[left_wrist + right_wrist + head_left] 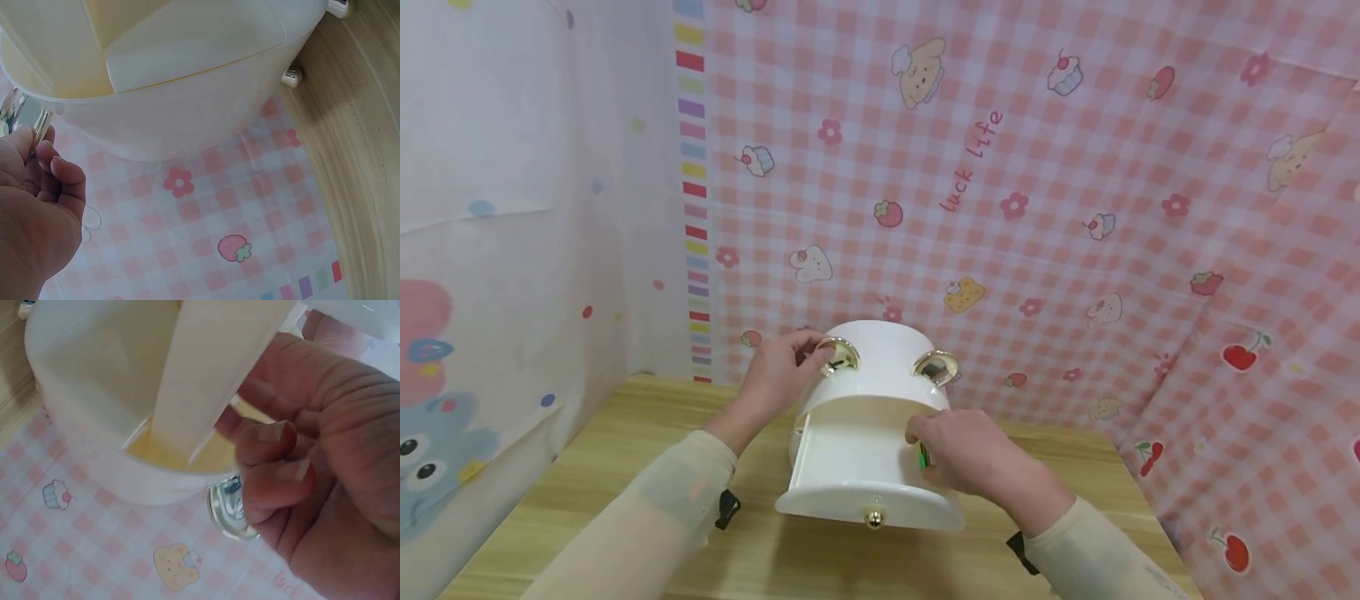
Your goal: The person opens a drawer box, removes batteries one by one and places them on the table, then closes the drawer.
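left fingers [67, 178] pinch the 10 o'clock handle [854, 354], right fingers [272, 484] grip a green thing [923, 455] over the drawer [850, 454]; probably stashing it, so lower-and-release next imo

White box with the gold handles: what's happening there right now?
A person's left hand pinches the left gold handle of the white box. The drawer stands open at the front, and the right hand is at its right side, apparently holding a small green item.
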### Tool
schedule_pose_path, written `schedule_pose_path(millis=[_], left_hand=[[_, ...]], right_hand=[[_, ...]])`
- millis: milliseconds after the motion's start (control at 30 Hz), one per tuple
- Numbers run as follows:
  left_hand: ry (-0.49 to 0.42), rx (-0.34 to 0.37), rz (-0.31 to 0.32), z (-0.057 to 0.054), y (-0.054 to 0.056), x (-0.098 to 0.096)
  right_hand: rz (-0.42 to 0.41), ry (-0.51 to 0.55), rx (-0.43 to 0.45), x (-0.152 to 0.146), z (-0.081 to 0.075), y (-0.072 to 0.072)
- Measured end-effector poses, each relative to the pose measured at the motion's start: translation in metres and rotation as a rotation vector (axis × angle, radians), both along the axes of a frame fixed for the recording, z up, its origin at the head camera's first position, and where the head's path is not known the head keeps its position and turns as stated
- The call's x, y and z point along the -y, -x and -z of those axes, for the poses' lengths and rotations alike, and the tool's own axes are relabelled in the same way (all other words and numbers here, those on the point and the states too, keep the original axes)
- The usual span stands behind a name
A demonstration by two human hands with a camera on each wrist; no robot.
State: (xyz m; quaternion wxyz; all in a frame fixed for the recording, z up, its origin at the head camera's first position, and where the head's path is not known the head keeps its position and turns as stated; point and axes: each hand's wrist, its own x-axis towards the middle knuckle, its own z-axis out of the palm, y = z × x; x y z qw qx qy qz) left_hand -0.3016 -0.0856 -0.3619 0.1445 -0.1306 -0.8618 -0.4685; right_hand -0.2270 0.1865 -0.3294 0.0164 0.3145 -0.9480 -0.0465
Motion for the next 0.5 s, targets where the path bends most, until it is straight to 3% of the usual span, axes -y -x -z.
schedule_pose_path(millis=[133,267,367,500], left_hand=[[0.004,-0.003,-0.004,0.002,0.001,-0.001],[0.010,-0.013,-0.003,0.002,0.001,0.000],[0.013,-0.022,0.000,0.003,0.002,0.000],[0.014,-0.018,-0.001,0.003,0.002,-0.001]], right_hand=[[-0.080,0.073,-0.075,-0.011,-0.003,-0.003],[-0.082,0.171,-0.157,-0.023,-0.009,-0.008],[-0.062,0.257,-0.152,-0.033,-0.012,-0.010],[-0.101,0.389,-0.118,-0.047,-0.008,-0.010]])
